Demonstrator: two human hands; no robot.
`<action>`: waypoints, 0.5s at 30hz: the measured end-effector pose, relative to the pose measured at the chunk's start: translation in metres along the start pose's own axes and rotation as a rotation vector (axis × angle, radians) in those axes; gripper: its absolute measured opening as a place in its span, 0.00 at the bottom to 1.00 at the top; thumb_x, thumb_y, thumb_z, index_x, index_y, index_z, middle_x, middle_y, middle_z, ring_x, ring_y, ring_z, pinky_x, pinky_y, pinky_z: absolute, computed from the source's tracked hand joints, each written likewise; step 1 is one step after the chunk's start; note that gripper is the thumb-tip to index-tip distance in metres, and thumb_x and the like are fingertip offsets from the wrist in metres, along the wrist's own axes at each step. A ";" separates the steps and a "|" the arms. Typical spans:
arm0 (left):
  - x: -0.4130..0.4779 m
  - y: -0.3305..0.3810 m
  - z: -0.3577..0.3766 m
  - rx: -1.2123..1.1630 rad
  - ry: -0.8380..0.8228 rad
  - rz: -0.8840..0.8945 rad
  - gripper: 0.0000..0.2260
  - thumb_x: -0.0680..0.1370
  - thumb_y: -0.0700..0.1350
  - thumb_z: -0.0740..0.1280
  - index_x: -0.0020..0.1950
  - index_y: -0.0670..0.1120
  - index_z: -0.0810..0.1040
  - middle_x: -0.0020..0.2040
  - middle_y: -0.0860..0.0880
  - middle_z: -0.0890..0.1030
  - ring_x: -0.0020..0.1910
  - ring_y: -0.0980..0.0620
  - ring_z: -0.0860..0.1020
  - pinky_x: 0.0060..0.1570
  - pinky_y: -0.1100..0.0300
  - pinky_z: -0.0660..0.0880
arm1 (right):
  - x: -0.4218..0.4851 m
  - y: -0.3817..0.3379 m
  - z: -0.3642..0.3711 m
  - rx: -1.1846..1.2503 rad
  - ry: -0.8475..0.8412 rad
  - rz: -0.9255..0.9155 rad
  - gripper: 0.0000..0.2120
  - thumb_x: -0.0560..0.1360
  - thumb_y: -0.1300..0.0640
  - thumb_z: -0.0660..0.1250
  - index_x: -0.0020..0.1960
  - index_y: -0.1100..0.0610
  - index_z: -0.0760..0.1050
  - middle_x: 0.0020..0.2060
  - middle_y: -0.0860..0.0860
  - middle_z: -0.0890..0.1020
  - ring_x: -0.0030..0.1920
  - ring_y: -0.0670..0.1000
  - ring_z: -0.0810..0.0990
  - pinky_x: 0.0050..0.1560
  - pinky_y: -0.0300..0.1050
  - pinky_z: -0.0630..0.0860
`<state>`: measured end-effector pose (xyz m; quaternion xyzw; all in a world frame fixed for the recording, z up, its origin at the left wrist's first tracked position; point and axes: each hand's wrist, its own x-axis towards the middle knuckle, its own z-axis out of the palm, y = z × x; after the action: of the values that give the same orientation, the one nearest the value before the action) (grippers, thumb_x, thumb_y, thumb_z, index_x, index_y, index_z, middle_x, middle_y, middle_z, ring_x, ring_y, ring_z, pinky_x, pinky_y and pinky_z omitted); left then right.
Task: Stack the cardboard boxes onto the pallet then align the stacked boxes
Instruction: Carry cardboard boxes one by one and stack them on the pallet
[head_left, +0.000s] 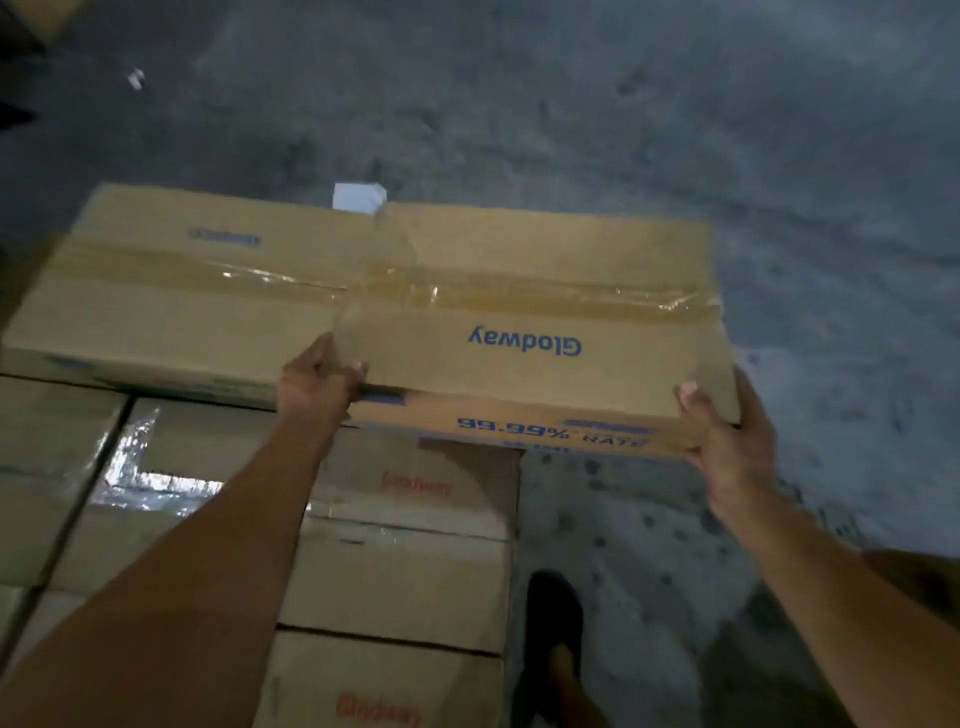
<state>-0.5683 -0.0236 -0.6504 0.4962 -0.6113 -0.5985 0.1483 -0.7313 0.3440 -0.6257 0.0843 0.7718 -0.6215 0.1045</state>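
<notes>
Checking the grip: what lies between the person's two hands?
In the head view, only the cardboard box spans from the left hand to the right hand: its near edge, printed 99.99% RATE, with Glodway on top.

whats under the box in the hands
The box is partly over a lower layer of boxes; its right part overhangs the floor. Whether it touches them is hidden.

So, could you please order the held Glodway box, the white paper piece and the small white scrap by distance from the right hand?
1. Held Glodway box: gripped by the right hand.
2. White paper piece: floor, beyond that box's far edge.
3. Small white scrap: floor, far upper left.
</notes>
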 end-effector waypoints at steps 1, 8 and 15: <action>0.004 -0.004 0.003 0.011 0.010 -0.005 0.21 0.68 0.42 0.76 0.62 0.50 0.82 0.52 0.52 0.84 0.55 0.43 0.82 0.58 0.38 0.78 | 0.006 0.009 0.004 0.004 0.000 0.025 0.14 0.75 0.49 0.74 0.56 0.34 0.78 0.49 0.42 0.86 0.56 0.55 0.84 0.56 0.69 0.80; 0.040 -0.031 0.003 0.083 0.063 0.034 0.33 0.61 0.50 0.76 0.66 0.48 0.79 0.61 0.43 0.83 0.55 0.44 0.83 0.52 0.45 0.81 | 0.028 0.037 0.038 0.066 -0.001 0.057 0.14 0.77 0.53 0.73 0.58 0.39 0.77 0.48 0.38 0.86 0.56 0.52 0.84 0.60 0.67 0.78; 0.045 -0.037 0.010 0.230 0.075 0.109 0.19 0.71 0.41 0.74 0.62 0.46 0.81 0.52 0.49 0.83 0.46 0.52 0.79 0.50 0.63 0.76 | 0.033 0.062 0.048 0.081 -0.051 0.084 0.15 0.78 0.56 0.72 0.63 0.45 0.76 0.51 0.41 0.85 0.54 0.46 0.84 0.64 0.63 0.76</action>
<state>-0.5809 -0.0451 -0.7038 0.4980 -0.6958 -0.4967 0.1453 -0.7442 0.3099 -0.7027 0.1048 0.7389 -0.6493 0.1465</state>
